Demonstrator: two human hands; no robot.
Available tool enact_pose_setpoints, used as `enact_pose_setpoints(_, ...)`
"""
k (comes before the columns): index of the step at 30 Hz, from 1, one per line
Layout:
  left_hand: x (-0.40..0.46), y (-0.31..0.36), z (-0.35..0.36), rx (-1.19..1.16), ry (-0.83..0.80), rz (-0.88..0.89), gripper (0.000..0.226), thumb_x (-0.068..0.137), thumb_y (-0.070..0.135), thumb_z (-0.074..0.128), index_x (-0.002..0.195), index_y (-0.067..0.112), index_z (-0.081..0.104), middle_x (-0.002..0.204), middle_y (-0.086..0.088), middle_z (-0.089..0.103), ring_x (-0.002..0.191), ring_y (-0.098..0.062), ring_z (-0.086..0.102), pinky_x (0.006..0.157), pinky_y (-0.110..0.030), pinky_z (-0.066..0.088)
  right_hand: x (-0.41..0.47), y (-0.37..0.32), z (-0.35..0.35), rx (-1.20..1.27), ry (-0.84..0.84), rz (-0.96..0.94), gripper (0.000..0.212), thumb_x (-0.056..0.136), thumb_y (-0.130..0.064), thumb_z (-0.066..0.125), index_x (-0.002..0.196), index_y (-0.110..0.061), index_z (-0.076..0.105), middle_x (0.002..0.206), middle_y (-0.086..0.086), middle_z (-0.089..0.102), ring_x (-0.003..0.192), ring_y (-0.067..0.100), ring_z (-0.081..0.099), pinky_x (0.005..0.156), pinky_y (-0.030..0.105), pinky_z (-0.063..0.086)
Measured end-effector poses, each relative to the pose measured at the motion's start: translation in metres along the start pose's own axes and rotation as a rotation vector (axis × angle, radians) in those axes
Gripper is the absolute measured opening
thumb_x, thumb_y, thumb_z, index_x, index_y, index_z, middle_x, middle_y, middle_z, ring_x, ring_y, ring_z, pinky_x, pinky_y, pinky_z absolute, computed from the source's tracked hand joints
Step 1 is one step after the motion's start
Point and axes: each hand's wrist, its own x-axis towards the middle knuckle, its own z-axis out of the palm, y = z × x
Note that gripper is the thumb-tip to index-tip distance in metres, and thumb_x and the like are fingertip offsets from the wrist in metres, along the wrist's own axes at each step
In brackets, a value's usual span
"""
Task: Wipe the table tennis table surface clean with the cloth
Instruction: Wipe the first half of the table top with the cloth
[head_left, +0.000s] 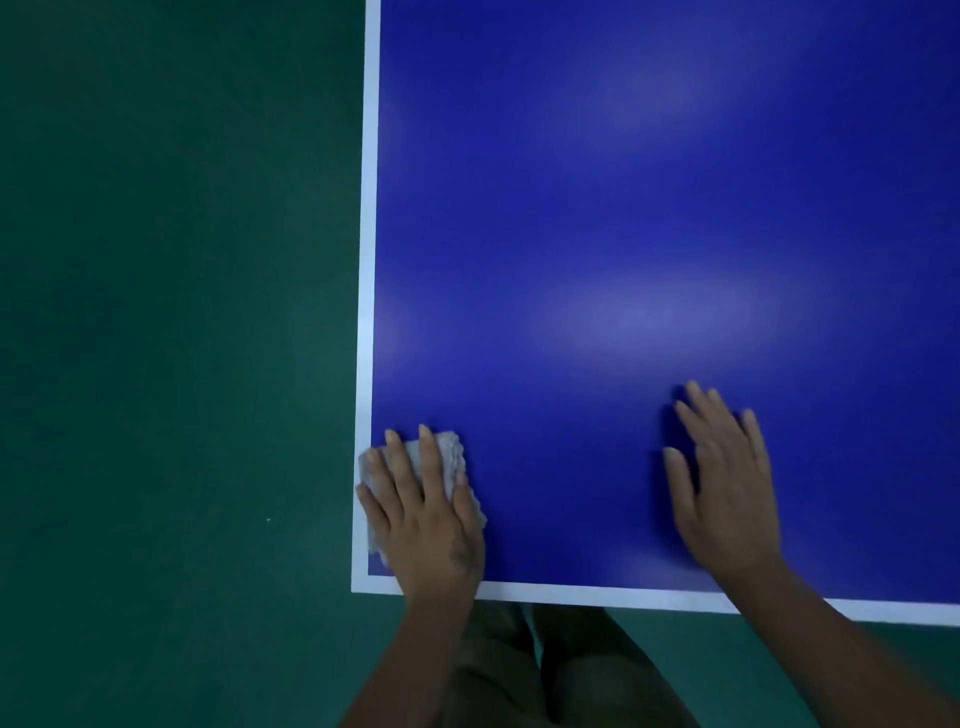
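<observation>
The blue table tennis table (649, 234) with white border lines fills the right of the head view. Its near left corner lies at the lower middle. A small grey-white cloth (449, 457) lies folded on that corner. My left hand (426, 514) presses flat on the cloth with straight, spread fingers, covering most of it. My right hand (722, 483) rests flat on the bare blue surface to the right, fingers straight, holding nothing.
Dark green floor (171, 338) lies beyond the table's left edge and under its near edge. The white sideline (368, 260) runs along the left edge. My legs (519, 670) stand close to the near edge.
</observation>
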Motion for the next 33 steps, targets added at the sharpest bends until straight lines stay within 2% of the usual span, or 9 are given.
enact_pose_setpoints(5, 0.089, 0.018, -0.001, 0.028, 0.089, -0.038, 0.063, 0.113, 0.047, 0.017, 0.170, 0.021, 0.018, 0.176, -0.016, 0.013, 0.163, -0.041, 0.009, 0.129, -0.061, 0.011, -0.036, 0.045, -0.024, -0.112, 0.017, 0.265, 0.052, 0.110, -0.027, 0.042, 0.153, 0.002, 0.049, 0.170, 0.011, 0.037, 0.160, 0.028, 0.029, 0.132, 0.056, 0.017)
enact_pose_setpoints(8, 0.113, 0.044, -0.001, -0.011, 0.111, -0.059, 0.064, 0.112, 0.047, 0.019, 0.170, 0.021, 0.016, 0.177, -0.017, 0.012, 0.163, -0.041, 0.007, 0.130, -0.061, 0.008, -0.043, 0.053, -0.022, -0.165, 0.018, 0.299, 0.057, 0.111, -0.032, 0.038, 0.159, -0.002, 0.042, 0.173, 0.009, 0.030, 0.163, 0.027, 0.021, 0.133, 0.056, 0.014)
enact_pose_setpoints(14, 0.021, 0.064, 0.012, -0.022, 0.025, 0.172, 0.064, 0.114, 0.046, 0.023, 0.171, 0.025, 0.005, 0.178, -0.012, 0.001, 0.164, -0.035, -0.004, 0.131, -0.058, 0.005, -0.047, 0.056, -0.018, -0.186, 0.058, 0.272, 0.056, 0.111, -0.033, 0.038, 0.161, -0.006, 0.041, 0.174, 0.005, 0.029, 0.164, 0.023, 0.019, 0.133, 0.054, 0.014)
enact_pose_setpoints(17, -0.027, 0.040, 0.017, -0.017, -0.002, 0.192, 0.065, 0.112, 0.044, 0.028, 0.171, 0.025, 0.010, 0.178, -0.011, 0.004, 0.165, -0.033, -0.004, 0.131, -0.059, 0.008, -0.047, 0.057, -0.018, -0.185, 0.057, 0.276, 0.058, 0.111, -0.036, 0.038, 0.160, -0.007, 0.042, 0.175, 0.004, 0.029, 0.164, 0.022, 0.018, 0.133, 0.053, 0.013)
enact_pose_setpoints(20, -0.039, 0.026, 0.017, 0.023, -0.024, 0.187, 0.064, 0.112, 0.043, 0.028, 0.171, 0.025, 0.011, 0.178, -0.011, 0.005, 0.165, -0.034, -0.002, 0.131, -0.060, 0.010, -0.047, 0.059, -0.017, -0.193, 0.057, 0.274, 0.058, 0.111, -0.037, 0.038, 0.161, -0.008, 0.042, 0.175, 0.003, 0.028, 0.164, 0.021, 0.017, 0.133, 0.053, 0.013)
enact_pose_setpoints(25, -0.012, 0.083, 0.023, -0.007, 0.019, 0.141, 0.063, 0.112, 0.045, 0.020, 0.171, 0.025, 0.011, 0.178, -0.012, 0.006, 0.164, -0.038, 0.000, 0.130, -0.062, 0.008, -0.048, 0.061, -0.014, -0.201, 0.061, 0.293, 0.057, 0.112, -0.040, 0.037, 0.161, -0.010, 0.042, 0.176, 0.001, 0.026, 0.164, 0.020, 0.016, 0.133, 0.051, 0.012)
enact_pose_setpoints(28, -0.006, 0.145, 0.030, -0.058, 0.020, 0.246, 0.063, 0.111, 0.044, 0.020, 0.171, 0.025, 0.014, 0.178, -0.012, 0.005, 0.164, -0.038, -0.001, 0.129, -0.063, 0.007, -0.049, 0.063, -0.012, -0.213, 0.081, 0.286, 0.057, 0.112, -0.040, 0.037, 0.160, -0.011, 0.043, 0.175, 0.001, 0.027, 0.164, 0.021, 0.019, 0.133, 0.051, 0.013)
enact_pose_setpoints(30, -0.029, 0.177, 0.036, -0.062, -0.016, 0.404, 0.065, 0.110, 0.044, 0.025, 0.171, 0.024, 0.013, 0.178, -0.012, 0.003, 0.164, -0.037, -0.004, 0.129, -0.063, 0.005, -0.049, 0.064, -0.012, -0.219, 0.083, 0.289, 0.057, 0.111, -0.040, 0.037, 0.160, -0.011, 0.044, 0.175, 0.001, 0.028, 0.164, 0.022, 0.020, 0.133, 0.051, 0.013)
enact_pose_setpoints(33, -0.083, 0.180, 0.045, -0.100, -0.063, 0.584, 0.065, 0.111, 0.046, 0.036, 0.170, 0.024, 0.021, 0.178, -0.009, 0.008, 0.165, -0.032, -0.001, 0.129, -0.061, 0.011, -0.049, 0.065, -0.013, -0.228, 0.070, 0.281, 0.057, 0.111, -0.039, 0.038, 0.160, -0.010, 0.043, 0.175, 0.002, 0.028, 0.164, 0.021, 0.018, 0.133, 0.051, 0.013)
